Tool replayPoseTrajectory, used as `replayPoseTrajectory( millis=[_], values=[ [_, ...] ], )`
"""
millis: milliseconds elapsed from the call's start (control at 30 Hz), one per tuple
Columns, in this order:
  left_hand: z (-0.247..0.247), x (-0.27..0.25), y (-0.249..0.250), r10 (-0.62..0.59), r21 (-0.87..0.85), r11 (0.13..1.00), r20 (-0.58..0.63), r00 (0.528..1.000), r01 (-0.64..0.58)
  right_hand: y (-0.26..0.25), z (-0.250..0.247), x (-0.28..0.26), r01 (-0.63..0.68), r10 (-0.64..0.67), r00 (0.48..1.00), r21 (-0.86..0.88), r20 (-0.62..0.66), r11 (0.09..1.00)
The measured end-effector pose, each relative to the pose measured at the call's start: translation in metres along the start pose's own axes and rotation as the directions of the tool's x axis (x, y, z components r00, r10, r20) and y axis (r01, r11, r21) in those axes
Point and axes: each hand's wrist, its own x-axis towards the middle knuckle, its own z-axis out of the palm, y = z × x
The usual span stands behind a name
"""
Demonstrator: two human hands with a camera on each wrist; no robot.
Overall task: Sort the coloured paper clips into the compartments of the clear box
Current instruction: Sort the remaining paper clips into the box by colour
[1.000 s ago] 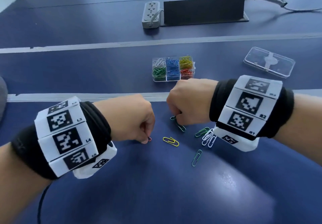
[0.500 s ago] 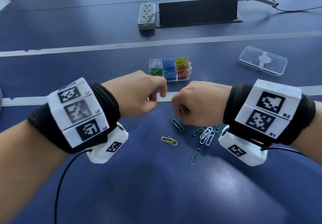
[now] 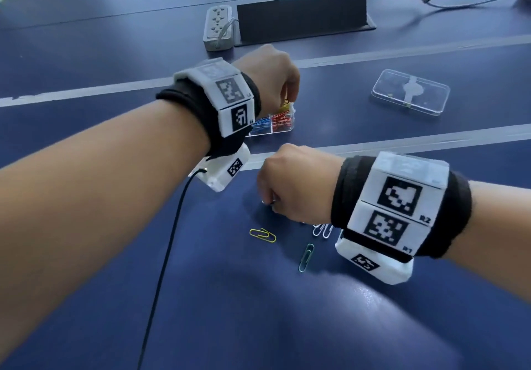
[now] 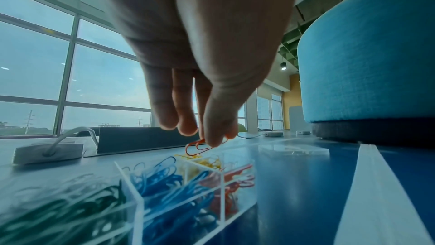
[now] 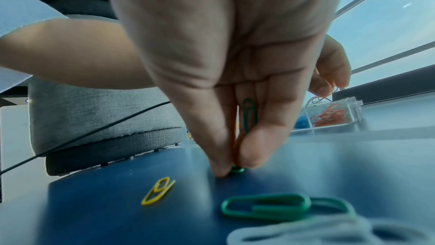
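The clear box [image 3: 288, 129] holds green, blue, yellow and red clips in separate compartments [image 4: 139, 202]. My left hand [image 3: 287, 100] hovers over its far right end, thumb and finger pinching a red paper clip [image 4: 198, 147] just above the yellow and red compartments. My right hand [image 3: 268, 201] is down on the blue table, pinching a green clip [image 5: 236, 170] at the surface, with a second green clip [image 5: 249, 115] tucked against its fingers. A yellow clip [image 3: 263, 235], a green clip [image 3: 306, 257] and white clips [image 3: 323, 229] lie loose by the right hand.
The box's clear lid [image 3: 411, 92] lies at the right. A grey power strip [image 3: 218, 27] and a black panel [image 3: 304, 14] with cables stand at the back. A black cable [image 3: 169, 254] hangs from my left wrist over the table.
My left hand lifted off the table with the red clip and moved forward over the box. My right hand stayed low among the loose clips and closed on a green one.
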Motion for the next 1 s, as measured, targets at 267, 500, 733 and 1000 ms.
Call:
replayPoseTrajectory(
  millis=[267,500,733,1000],
  values=[
    [0.006,0.006,0.003,-0.003,0.002,1.0,0.036,0.999,0.003,0.015,-0.012,-0.005,-0.013,0.013,1.0,0.015,0.027,1.0],
    [0.002,-0.007,0.006,0.041,-0.091,0.995,0.022,0.999,-0.039,0.047,-0.029,-0.011,-0.214,0.205,0.977,0.209,0.063,0.954],
    [0.001,-0.057,0.023,0.206,-0.163,0.971,0.189,0.96,-0.176,0.055,-0.022,-0.024,-0.24,0.204,0.964,0.23,0.169,0.943],
    [0.01,-0.104,0.026,0.149,-0.097,0.989,0.52,0.841,-0.115,0.054,-0.012,-0.031,-0.051,0.028,0.991,0.182,0.128,0.982]
  ],
)
